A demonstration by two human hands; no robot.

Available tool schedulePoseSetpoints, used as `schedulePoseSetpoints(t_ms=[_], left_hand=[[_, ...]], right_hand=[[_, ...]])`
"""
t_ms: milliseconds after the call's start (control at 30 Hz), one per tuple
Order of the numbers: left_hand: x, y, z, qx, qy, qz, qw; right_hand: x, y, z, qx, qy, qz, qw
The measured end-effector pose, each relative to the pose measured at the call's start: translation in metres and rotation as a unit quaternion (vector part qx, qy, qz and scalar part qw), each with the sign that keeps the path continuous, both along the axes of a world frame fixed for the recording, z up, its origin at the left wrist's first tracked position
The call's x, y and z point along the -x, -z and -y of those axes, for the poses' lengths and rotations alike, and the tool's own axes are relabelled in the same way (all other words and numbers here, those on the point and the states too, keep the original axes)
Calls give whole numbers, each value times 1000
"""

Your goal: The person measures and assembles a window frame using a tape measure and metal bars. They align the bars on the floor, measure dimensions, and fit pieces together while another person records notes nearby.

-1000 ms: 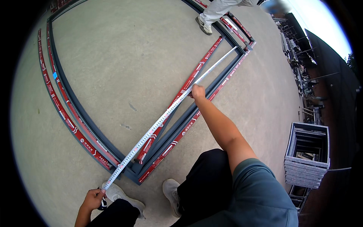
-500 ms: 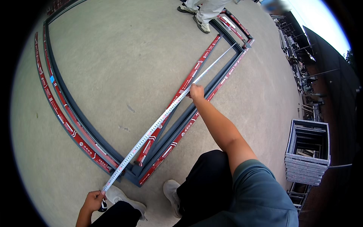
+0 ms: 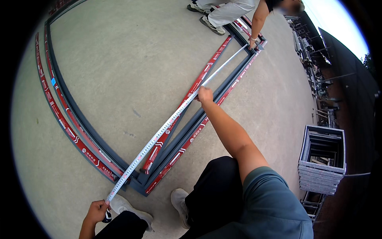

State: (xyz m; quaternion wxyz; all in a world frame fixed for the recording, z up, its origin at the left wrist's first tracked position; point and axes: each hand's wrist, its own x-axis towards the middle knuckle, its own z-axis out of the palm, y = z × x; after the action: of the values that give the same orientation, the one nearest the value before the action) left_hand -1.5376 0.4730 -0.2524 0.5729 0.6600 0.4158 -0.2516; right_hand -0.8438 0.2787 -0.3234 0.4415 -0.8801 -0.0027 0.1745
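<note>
A white tape measure (image 3: 148, 147) stretches diagonally above a large grey frame (image 3: 137, 186) that lies on the concrete. At the lower left, my left hand (image 3: 98, 211) is closed around the tape's dark case, by the frame's near corner. My right hand (image 3: 205, 95) pinches the blade about midway along, over a loose bar (image 3: 215, 59) covered in red film. At the far right corner of the frame, a co-worker's hand (image 3: 251, 42) reaches down to the blade's far end; its exact grip is too small to make out.
Another red-filmed bar (image 3: 63, 119) lies outside the frame's left side. The co-worker's shoes (image 3: 213, 26) stand inside the far corner. My own shoes (image 3: 181, 203) are close to the near corner. To the right rises a stack of rectangular frames (image 3: 322, 171).
The co-worker has bent down, and an arm now reaches to the tape's far end at the frame corner. My hands and the tape have hardly moved.
</note>
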Motion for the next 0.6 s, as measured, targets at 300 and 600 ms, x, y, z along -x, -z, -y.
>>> schedulePoseSetpoints(t_ms=[300,600], left_hand=[[-5,-10,-4,-24,50,-32,998],[-34,-32,-8,35,57,-102,993]], right_hand=[[3,11,-5,-34,-5,-42,999],[0,7,0,-26,25,-126,991]])
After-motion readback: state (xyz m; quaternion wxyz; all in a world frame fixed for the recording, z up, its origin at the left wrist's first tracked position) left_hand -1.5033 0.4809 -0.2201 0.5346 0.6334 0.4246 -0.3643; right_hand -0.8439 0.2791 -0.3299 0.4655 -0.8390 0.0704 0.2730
